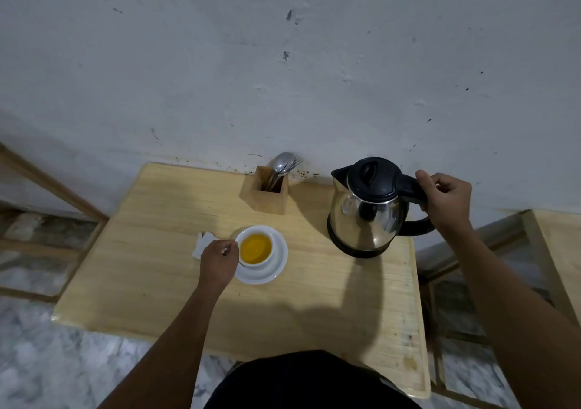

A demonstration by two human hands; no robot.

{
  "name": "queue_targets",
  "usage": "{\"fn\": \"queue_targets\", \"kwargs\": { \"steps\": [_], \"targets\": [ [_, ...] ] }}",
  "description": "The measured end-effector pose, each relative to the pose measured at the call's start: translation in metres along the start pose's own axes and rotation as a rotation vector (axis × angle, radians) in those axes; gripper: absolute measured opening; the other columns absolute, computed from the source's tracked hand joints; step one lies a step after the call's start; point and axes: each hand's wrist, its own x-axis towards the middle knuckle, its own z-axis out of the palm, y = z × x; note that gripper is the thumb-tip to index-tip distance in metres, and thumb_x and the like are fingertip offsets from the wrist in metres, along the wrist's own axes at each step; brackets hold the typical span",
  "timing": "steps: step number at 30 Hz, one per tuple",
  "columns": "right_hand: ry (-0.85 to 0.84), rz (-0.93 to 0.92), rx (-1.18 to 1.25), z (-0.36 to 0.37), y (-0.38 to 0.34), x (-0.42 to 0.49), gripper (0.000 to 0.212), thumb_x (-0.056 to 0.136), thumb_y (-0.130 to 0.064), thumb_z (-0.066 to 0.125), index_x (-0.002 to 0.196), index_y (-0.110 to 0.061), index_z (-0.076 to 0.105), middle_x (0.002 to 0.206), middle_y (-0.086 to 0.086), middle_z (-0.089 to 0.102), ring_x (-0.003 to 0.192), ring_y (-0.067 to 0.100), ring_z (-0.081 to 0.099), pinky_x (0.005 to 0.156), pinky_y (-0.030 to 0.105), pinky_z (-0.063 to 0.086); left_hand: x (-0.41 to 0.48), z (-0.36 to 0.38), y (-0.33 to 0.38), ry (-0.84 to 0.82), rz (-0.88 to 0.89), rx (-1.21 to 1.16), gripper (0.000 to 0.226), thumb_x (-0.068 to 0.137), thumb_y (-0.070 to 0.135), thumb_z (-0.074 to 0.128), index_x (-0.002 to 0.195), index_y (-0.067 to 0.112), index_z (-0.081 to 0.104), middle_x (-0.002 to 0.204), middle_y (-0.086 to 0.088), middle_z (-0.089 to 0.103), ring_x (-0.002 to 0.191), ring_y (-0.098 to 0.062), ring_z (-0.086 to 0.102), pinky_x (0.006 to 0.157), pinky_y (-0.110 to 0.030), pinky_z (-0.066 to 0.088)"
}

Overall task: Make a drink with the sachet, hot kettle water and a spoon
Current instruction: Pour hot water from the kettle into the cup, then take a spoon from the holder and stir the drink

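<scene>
One white cup (254, 229) on its saucer (278, 267) holds clear orange-yellow drink (255, 248).

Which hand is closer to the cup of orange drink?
Left. The left hand sits beside the cup, pinching a spoon; the right hand grips the kettle handle, far right.

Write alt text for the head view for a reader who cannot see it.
Seen from above, a person's left hand pinches a spoon beside a white cup of orange drink on a saucer, while the right hand grips the handle of an upright steel kettle. A white sachet lies beside the left hand; a wooden cutlery holder stands by the wall.
</scene>
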Motion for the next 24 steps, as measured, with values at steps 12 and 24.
{"fn": "queue_targets", "kwargs": {
  "steps": [12,24],
  "targets": [
    [-0.058,0.035,-0.006,-0.011,0.015,0.022,0.069,0.087,-0.055,0.054,0.05,0.004,0.048,0.043,0.016,0.044,0.04,0.017,0.044,0.046,0.023,0.039,-0.006,0.002,0.007,0.016,-0.017,0.028,0.025,0.093,0.013,0.049,0.077,0.001,0.065,0.066,-0.002,0.054,0.064,-0.009,0.049,0.073,-0.024,0.035],
    [0.165,0.066,-0.117,0.007,0.016,-0.002,0.047,0.098,-0.043,0.05,0.071,-0.005,0.06,0.058,0.001,0.047,0.057,0.012,0.042,0.058,0.028,0.035,-0.002,0.001,0.005,-0.014,-0.053,0.016,0.024,0.093,0.017,0.05,0.089,0.003,0.07,0.071,-0.004,0.06,0.066,-0.01,0.053,0.06,-0.014,0.036]
  ]
}}
